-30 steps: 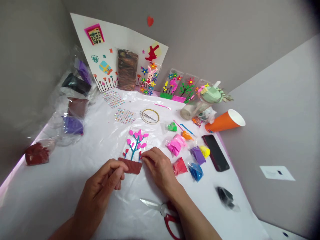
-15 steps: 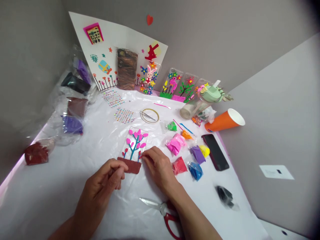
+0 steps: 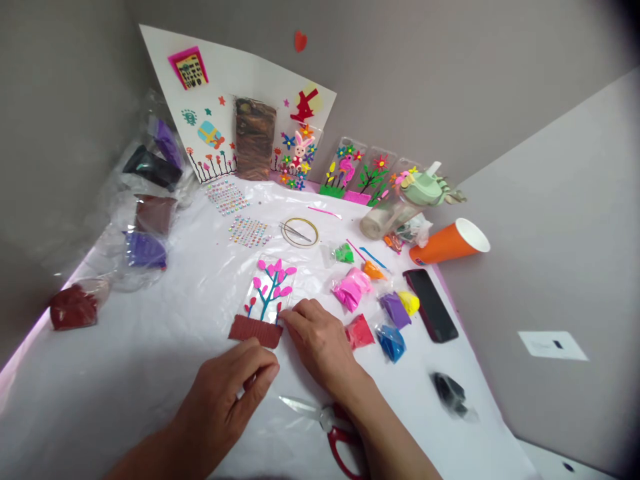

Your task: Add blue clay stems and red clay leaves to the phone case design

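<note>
A clear phone case (image 3: 254, 289) lies flat on the white table cover, decorated with a blue-stemmed clay tree with pink leaves (image 3: 271, 285). Across its lower end runs a ridged brown clay band (image 3: 256, 331). My right hand (image 3: 320, 340) rests by the case's right edge, thumb and finger pinched at the small red bud's stem; what lies between them is hidden. Just below the brown band hovers my left hand (image 3: 225, 393), thumb and forefinger closed together, with anything in them too small to see. Scissors with red handles (image 3: 327, 420) lie partly under my right forearm.
Bags of coloured clay, including pink (image 3: 353, 288), red (image 3: 360, 332) and blue (image 3: 391, 343), lie to the right beside a phone (image 3: 431, 305). An orange cup (image 3: 450, 241) and bottle (image 3: 400, 207) stand behind. Gem sheets (image 3: 249, 231) and tweezers (image 3: 296, 231) lie beyond the case.
My left hand has moved down and right, off the brown band's left part, so its left end now shows. My right hand has shifted slightly down along the case's edge.
</note>
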Available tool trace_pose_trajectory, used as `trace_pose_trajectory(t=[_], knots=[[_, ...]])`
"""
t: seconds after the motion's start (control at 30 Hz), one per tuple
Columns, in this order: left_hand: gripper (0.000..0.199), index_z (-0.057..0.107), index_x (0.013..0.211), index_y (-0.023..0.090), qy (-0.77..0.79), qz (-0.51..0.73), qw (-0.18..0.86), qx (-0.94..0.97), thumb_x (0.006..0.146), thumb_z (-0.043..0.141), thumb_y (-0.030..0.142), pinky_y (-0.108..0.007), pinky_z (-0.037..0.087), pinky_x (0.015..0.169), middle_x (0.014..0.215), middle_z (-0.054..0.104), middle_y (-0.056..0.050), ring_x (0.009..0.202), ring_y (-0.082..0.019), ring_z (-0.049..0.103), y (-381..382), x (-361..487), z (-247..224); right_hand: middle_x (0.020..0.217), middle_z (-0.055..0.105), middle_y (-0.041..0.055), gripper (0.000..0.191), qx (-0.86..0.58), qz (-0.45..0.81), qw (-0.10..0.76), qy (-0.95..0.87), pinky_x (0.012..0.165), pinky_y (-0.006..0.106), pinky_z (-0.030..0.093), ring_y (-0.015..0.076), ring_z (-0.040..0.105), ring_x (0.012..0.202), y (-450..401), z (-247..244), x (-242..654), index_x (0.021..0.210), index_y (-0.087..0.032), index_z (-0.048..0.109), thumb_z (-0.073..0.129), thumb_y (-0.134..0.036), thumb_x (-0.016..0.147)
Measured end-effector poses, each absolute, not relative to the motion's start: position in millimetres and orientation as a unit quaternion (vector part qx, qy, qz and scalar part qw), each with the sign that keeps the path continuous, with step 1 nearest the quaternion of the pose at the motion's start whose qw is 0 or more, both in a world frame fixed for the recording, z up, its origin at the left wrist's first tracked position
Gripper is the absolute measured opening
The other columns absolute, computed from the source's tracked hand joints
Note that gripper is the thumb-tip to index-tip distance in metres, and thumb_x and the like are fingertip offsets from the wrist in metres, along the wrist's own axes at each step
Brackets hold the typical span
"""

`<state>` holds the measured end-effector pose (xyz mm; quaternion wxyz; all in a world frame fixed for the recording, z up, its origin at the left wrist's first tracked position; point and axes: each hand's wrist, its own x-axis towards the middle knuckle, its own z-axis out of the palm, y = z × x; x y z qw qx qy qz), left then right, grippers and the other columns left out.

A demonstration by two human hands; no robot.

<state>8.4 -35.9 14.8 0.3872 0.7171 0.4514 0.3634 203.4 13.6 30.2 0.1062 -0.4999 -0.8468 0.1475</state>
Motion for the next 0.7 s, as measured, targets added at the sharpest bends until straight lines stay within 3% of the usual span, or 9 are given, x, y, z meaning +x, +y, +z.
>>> trace_pose_trajectory(t=[0.2, 0.57, 0.7], knots=[[0.018, 0.057, 0.089, 0.025, 0.432, 0.350, 0.352, 0.753, 0.104, 0.048, 0.023, -0.021, 0.044, 0.066, 0.074, 0.060, 0.006, 0.065, -0.010, 0.060, -35.5, 10.8, 12.7, 0.095, 0.070, 0.0067, 0.023, -0.507, 0.194, 0.170, -0.823, 0.070, 0.026, 0.050, 0.0174, 0.065, 0.084, 13.3, 34.5, 206.7, 0.111, -0.021, 0.073, 0.052, -0.015, 0.103], [0.022, 0.057, 0.084, 0.024, 0.435, 0.335, 0.362, 0.753, 0.104, 0.047, 0.024, -0.021, 0.043, 0.062, 0.071, 0.057, 0.006, 0.061, -0.010, 0.058, -34.5, 10.6, 14.1, 0.094, 0.069, 0.0058, 0.022, -0.493, 0.150, 0.133, -0.847, 0.069, 0.027, 0.046, 0.0183, 0.062, 0.085, 12.6, 29.9, 205.2, 0.105, -0.022, 0.072, 0.053, -0.012, 0.101], [0.021, 0.058, 0.085, 0.024, 0.436, 0.339, 0.360, 0.752, 0.104, 0.047, 0.024, -0.021, 0.044, 0.063, 0.072, 0.059, 0.005, 0.062, -0.010, 0.059, -35.2, 10.4, 14.6, 0.086, 0.067, 0.0038, 0.021, -0.477, 0.125, 0.105, -0.864, 0.064, 0.028, 0.042, 0.0187, 0.059, 0.079, 11.7, 31.8, 204.8, 0.097, -0.022, 0.071, 0.054, -0.010, 0.099]])
